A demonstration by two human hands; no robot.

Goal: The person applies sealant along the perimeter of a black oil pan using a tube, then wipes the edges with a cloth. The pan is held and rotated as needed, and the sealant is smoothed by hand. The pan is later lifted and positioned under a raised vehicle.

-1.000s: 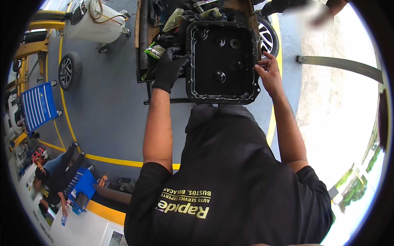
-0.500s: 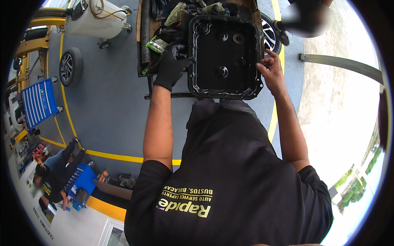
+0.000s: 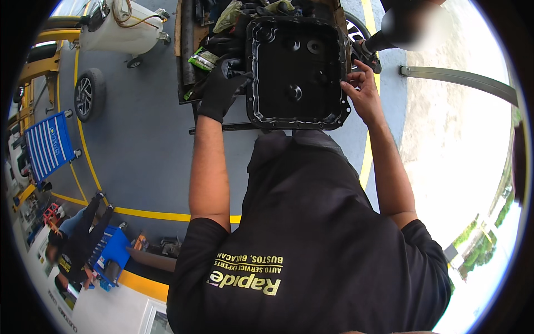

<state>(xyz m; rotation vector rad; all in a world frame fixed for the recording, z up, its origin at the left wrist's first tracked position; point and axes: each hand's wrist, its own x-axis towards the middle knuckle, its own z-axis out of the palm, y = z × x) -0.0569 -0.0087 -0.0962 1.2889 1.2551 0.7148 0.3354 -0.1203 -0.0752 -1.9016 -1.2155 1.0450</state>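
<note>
Two hands flanked a black metal pan (image 3: 297, 114), one at each side rim. The left hand (image 3: 222, 89), in a black glove, had its fingertips at the pan's left rim; the bare right hand (image 3: 364, 92) had its thumb at the right rim, with the other fingers bent and somewhat apart. Whether either hand truly pinched the rim could not be told, since the underside was hidden.

The pan lay hollow side up over the near right part of a table (image 3: 187, 61), its near side reaching past the table's near edge toward the person's waist. Whether it rested on the table or was lifted off could not be told. Inside it, toward its far right corner, sat a grey ring (image 3: 314, 47). A green packet (image 3: 203, 58) lay by the table's left edge, just beyond the gloved hand, and pale crumpled plastic (image 3: 228, 16) lay farther toward the far edge.

The step in hand seemed to be steadying or positioning the pan. The next move appeared to call for a sure hold on both side rims, with the pan kept level, because its near side lacked the table beneath it.
</note>
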